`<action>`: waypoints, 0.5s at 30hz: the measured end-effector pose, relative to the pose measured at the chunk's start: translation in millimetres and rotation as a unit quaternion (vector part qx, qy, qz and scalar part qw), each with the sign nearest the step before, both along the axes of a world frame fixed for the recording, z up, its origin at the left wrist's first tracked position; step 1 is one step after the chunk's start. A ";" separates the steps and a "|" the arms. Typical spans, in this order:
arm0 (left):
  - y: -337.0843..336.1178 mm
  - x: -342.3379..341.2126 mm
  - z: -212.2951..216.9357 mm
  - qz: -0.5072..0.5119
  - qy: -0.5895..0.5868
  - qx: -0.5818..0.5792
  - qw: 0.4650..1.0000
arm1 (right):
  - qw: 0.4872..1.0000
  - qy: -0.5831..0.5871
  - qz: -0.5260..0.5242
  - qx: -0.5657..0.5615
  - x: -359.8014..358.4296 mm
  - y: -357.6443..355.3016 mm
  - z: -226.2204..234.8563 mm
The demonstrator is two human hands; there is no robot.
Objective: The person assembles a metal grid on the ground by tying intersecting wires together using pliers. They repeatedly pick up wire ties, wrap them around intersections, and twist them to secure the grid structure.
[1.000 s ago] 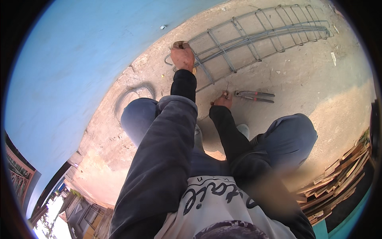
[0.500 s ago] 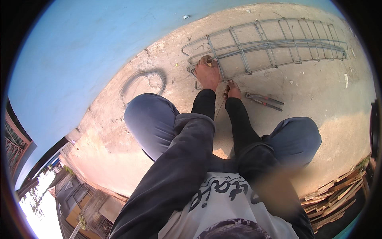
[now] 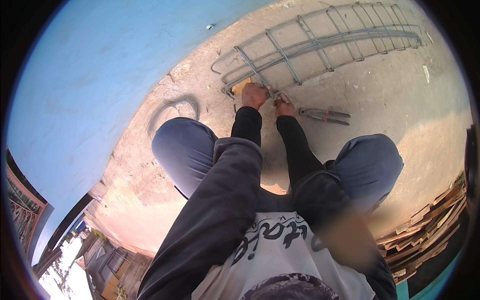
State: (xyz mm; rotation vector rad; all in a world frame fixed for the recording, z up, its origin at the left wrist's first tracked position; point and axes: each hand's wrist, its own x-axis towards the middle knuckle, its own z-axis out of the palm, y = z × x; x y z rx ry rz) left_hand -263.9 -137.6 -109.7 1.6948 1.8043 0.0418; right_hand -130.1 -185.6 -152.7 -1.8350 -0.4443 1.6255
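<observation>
I'm squatting over the near end of the rebar cage (image 3: 320, 47), which lies flat on the concrete ground (image 3: 390, 100) beside the blue wall (image 3: 100, 75). The long bars already run through a row of stirrups down the whole length, so the frame looks assembled; how many crossings are tied I can't tell from here. By my judgement the work sits at this end joint, with the rest of the crossings open to question.

My left hand (image 3: 254, 95) is closed over the end of the cage, knuckles up, gripping a bar. My right hand (image 3: 285, 106) is just beside it, fingers curled tight at the same joint — whether they pinch tie wire is too small to see. Both arms reach straight out between my knees. The cutters (image 3: 325, 116) lie on the ground just right of my right hand, untouched; a wire coil (image 3: 172, 111) rests well to the left.
</observation>
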 end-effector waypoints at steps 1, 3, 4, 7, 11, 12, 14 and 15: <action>-3.3 -6.3 -5.4 -0.028 0.008 0.038 0.999 | 0.999 0.025 0.043 0.008 0.0 -0.2 2.1; -4.5 1.5 -6.7 0.057 -0.071 0.004 0.996 | 0.991 0.061 0.121 0.021 16.2 3.2 2.1; -4.9 5.8 -7.6 0.100 -0.111 -0.013 0.989 | 0.992 0.097 0.082 -0.024 22.3 4.8 2.0; -12.1 -17.0 -22.0 0.141 -0.141 0.000 0.980 | 0.971 0.209 0.008 -0.119 8.5 13.7 18.2; -10.0 -8.9 -10.1 0.064 -0.146 0.050 0.986 | 0.966 0.224 -0.031 -0.125 16.7 22.3 20.6; -8.6 -10.6 -5.4 0.109 -0.177 0.012 0.978 | 0.968 0.221 -0.031 -0.116 12.7 23.9 23.1; -5.8 -6.8 8.6 0.206 -0.242 -0.054 0.946 | 0.958 0.244 -0.059 -0.137 10.9 24.6 26.0; -4.5 0.6 19.1 0.255 -0.279 -0.084 0.922 | 0.953 0.252 -0.077 -0.149 13.9 24.0 23.6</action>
